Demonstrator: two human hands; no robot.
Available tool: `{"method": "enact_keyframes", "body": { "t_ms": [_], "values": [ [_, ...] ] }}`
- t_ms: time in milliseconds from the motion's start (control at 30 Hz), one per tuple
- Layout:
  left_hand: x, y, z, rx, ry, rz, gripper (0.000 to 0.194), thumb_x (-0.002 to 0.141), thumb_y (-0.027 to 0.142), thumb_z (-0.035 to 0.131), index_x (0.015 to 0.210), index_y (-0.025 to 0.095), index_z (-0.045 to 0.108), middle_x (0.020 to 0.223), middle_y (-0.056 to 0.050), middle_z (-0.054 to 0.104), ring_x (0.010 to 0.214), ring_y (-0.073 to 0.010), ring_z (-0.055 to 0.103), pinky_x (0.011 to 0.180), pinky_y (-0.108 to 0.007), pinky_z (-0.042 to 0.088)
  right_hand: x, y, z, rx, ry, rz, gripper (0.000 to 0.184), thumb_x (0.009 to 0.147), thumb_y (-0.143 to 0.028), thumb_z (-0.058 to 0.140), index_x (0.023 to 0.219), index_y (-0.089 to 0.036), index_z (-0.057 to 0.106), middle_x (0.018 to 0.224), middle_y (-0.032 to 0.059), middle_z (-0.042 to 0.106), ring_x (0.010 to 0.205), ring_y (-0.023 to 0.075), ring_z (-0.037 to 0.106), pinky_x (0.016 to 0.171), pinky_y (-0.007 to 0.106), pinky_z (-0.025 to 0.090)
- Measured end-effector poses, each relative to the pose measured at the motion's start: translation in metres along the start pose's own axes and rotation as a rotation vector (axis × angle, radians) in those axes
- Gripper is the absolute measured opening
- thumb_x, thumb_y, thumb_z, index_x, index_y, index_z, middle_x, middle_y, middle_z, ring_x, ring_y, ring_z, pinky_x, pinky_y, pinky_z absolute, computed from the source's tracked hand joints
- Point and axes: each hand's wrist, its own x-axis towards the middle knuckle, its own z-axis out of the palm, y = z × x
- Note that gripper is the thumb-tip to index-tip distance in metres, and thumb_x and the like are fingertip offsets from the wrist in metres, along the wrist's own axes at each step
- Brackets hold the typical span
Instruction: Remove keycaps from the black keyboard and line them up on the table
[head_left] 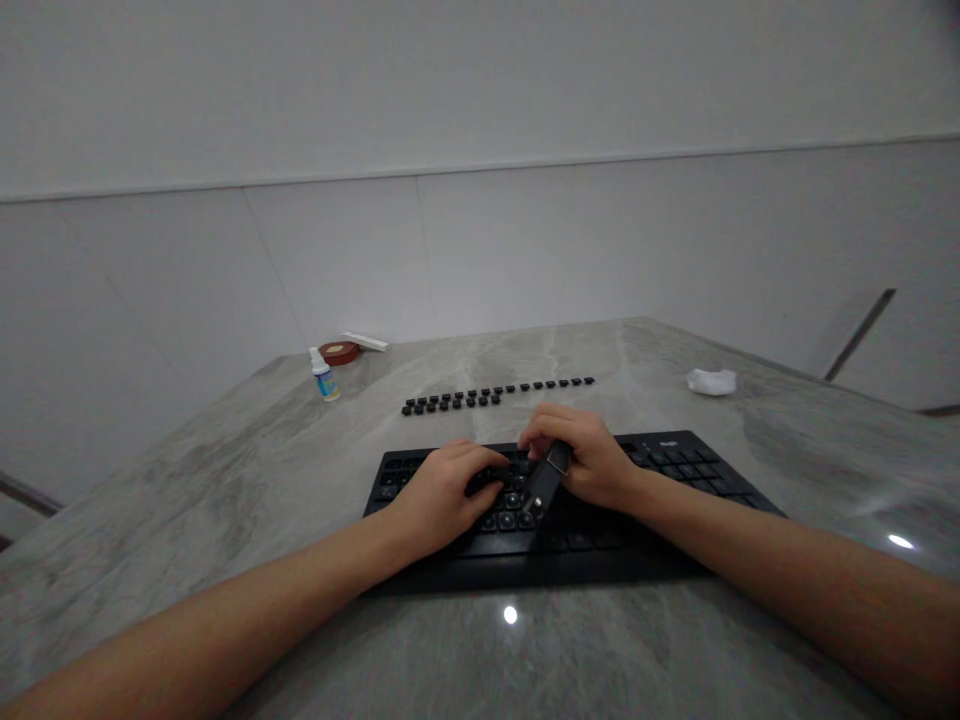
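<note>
A black keyboard (525,570) lies flat on the grey marbled table, with keycaps gone from part of its middle, where bare switches show. My left hand (448,490) rests on its left half, thumb and index finger apart, touching the keys, with nothing visible between them. Wrapped round a black bar-shaped tool (546,485), my right hand (589,462) is closed above the middle of the keyboard. The tool slants down toward me and has a thin metal wire near the fingers; its exact kind is unclear. Right fingertips reach the upper key rows, partly hidden.
Beyond the keyboard, loose black keycaps (484,393) stand in two rows. A small white spray bottle (324,376) is at the far left, near a round brown case (339,352) and a white flat strip (364,341). Crumpled white tissue (712,382) lies at the right.
</note>
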Motion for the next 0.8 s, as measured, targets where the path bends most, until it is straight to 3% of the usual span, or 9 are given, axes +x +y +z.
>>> {"method": "enact_keyframes", "body": {
  "t_ms": [133,300,667,800],
  "values": [
    [0.0,-0.001,0.0,-0.026,0.002,-0.042,0.025,0.082,0.014,0.063,0.107,0.018,0.062,0.101,-0.004,0.068,0.094,-0.0195,0.063,0.088,-0.036,0.051,-0.002,-0.001,0.0,-0.055,-0.123,-0.079,0.023,0.071,-0.007,0.05,0.089,-0.015,0.063,0.074,0.0039,0.059,0.066,0.0138,0.054,0.059,0.024,0.039],
    [0.0,-0.001,0.0,-0.075,0.002,-0.072,0.032,0.081,0.012,0.063,0.112,0.02,0.059,0.103,-0.004,0.067,0.098,-0.0194,0.063,0.09,-0.037,0.05,-0.003,-0.003,0.005,-0.129,-0.316,0.025,0.017,0.084,-0.021,0.055,0.097,-0.015,0.065,0.072,0.0046,0.067,0.063,0.0146,0.06,0.057,0.024,0.04],
    [0.0,-0.001,0.001,-0.028,0.042,-0.104,0.026,0.08,0.017,0.065,0.105,0.019,0.063,0.099,-0.005,0.065,0.098,-0.0214,0.059,0.087,-0.038,0.05,-0.002,0.001,0.009,-0.155,-0.306,0.049,0.015,0.085,-0.023,0.058,0.093,-0.018,0.07,0.071,0.0042,0.07,0.063,0.015,0.063,0.059,0.025,0.042],
    [0.001,0.001,-0.001,0.002,0.039,-0.061,0.016,0.083,0.015,0.061,0.098,0.018,0.064,0.092,-0.004,0.066,0.095,-0.0212,0.056,0.085,-0.037,0.048,-0.002,0.002,0.01,-0.149,-0.324,0.032,0.013,0.085,-0.023,0.058,0.09,-0.018,0.069,0.075,0.0042,0.071,0.067,0.0151,0.064,0.062,0.025,0.044]
  ]
}}
